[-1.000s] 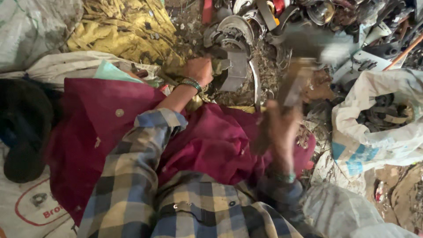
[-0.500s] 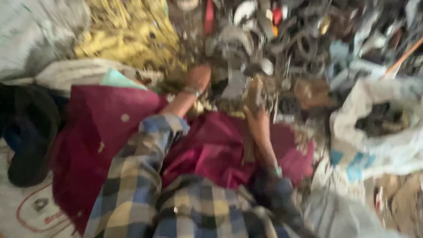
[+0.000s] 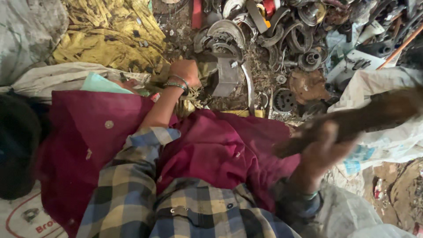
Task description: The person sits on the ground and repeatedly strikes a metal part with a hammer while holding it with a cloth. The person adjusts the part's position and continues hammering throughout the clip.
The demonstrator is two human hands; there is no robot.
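My left hand (image 3: 185,72), with bangles on the wrist, rests closed on a grey metal part (image 3: 227,77) at the near edge of a heap of scrap metal (image 3: 282,39). My right hand (image 3: 324,150) grips a long rusty brown piece (image 3: 379,114), blurred by motion, and holds it out to the right over a white sack (image 3: 387,88). A dark red cloth (image 3: 220,150) covers my lap, and checked sleeves cover both arms.
A dirty yellow cloth (image 3: 105,35) lies at the top left. A grey sack (image 3: 26,35) sits in the far left corner and a dark bundle (image 3: 17,145) at the left edge. Clear plastic (image 3: 352,211) and bare ground (image 3: 396,194) lie at the lower right.
My right hand has swung from the scrap heap out to the right with the rusty piece in it. My left hand has stayed at the heap's edge.
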